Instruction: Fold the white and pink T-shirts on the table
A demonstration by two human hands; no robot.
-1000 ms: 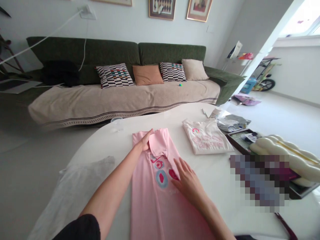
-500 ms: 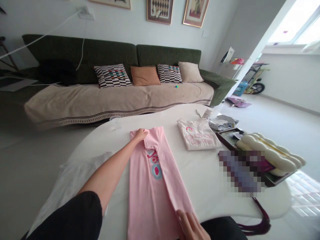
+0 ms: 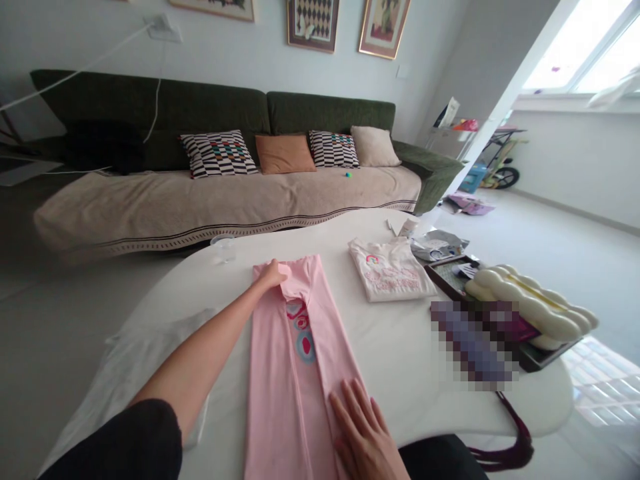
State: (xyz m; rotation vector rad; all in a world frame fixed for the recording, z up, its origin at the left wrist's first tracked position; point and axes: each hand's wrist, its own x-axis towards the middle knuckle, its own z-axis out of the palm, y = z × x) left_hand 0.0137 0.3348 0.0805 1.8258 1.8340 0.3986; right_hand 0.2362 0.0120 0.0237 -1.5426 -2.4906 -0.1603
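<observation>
A pink shirt [image 3: 270,373] lies lengthwise on the white table, both sides folded in toward the middle. Between the folds shows a strip of its red and blue print [image 3: 305,344]. At the far end my left hand [image 3: 273,275] is closed on the fabric near the neckline; its fingertips are partly hidden. My right hand [image 3: 364,427] rests flat on the right-hand fold near the front, fingers stretched and slightly apart. To the right lies a folded white T-shirt [image 3: 393,273] with a rainbow and pink lettering.
Clear plastic wrapping [image 3: 125,373] lies on the left of the white table [image 3: 400,373], with a transparent cup [image 3: 225,249] behind. On the right are a silver packet [image 3: 440,245], a dark tray [image 3: 540,360] bearing a cream puffy item [image 3: 530,300], and a blurred-out object with a dark strap [image 3: 520,440].
My right hand has moved forward along the right fold and now lies flat with spread fingers. My left hand stays at the neckline end. The whole view has shifted slightly.
</observation>
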